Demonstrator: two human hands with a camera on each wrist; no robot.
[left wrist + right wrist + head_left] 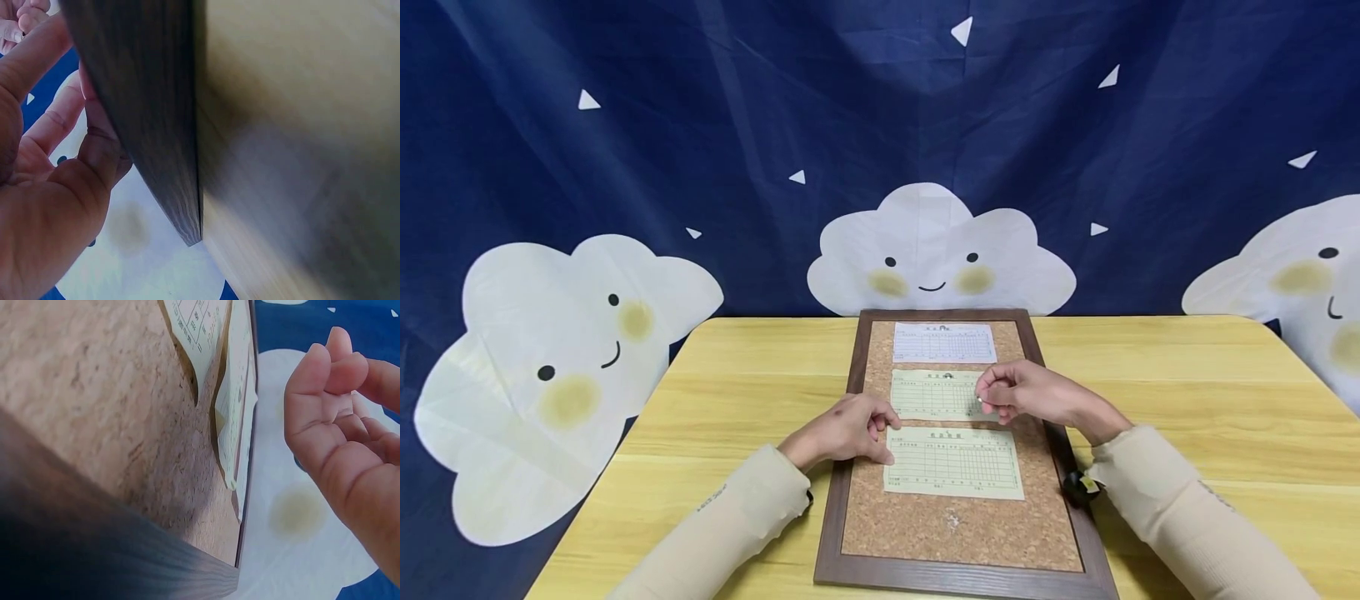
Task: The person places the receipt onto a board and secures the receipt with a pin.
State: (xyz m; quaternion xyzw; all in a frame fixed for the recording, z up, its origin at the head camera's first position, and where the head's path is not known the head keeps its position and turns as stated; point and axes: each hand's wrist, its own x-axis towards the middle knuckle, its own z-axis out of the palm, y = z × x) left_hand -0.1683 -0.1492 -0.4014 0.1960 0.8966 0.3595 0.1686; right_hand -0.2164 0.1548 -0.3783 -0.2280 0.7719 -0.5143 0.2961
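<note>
A brown-framed cork board lies on the table with three printed form slips in a column. On the bottom green slip, my left hand touches the left edge with thumb and index finger. The middle green slip lies just above, with a dark pin at its top. My right hand is over that slip's right side, thumb and fingertips pinching a tiny silvery pin. The white slip at the top also has a dark pin. In the right wrist view, slip edges curl up off the cork.
A small cluster of shiny silvery pins lies on the cork below the slips. The wooden table extends to both sides. Behind it hangs a dark blue curtain with smiling white clouds.
</note>
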